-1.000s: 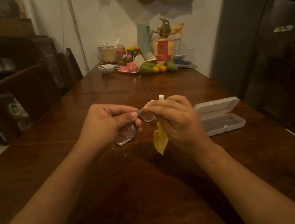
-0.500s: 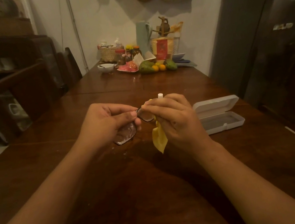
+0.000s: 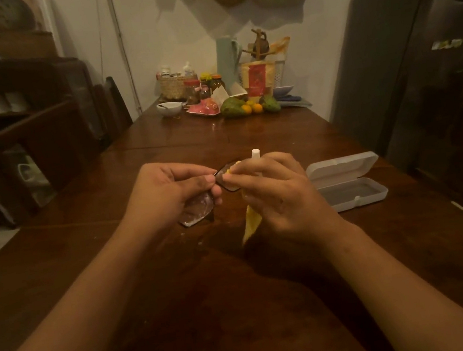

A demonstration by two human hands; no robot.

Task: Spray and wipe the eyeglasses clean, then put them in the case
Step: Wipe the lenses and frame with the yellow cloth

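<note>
Eyeglasses [image 3: 199, 206] sit pinched at the bridge in the left hand [image 3: 165, 196], held above the middle of the wooden table [image 3: 153, 305] so that 1 lens is offered to the right hand [image 3: 280, 195]. That hand's thumb and forefinger are closed on a yellow cloth [image 3: 250, 221] folded over the far lens, which looks like wiping on both faces at once; the cloth's tail hangs free below. A white-capped spray bottle [image 3: 256, 154] shows just behind the right hand, though whether that hand holds it or it stands on the table I cannot tell. The white case [image 3: 344, 183] lies open near the right edge, lid tipped back, probably ready to receive the glasses. Temple arms and most of the frame are hidden by fingers, and dim light makes the near lens hard to read.
</note>
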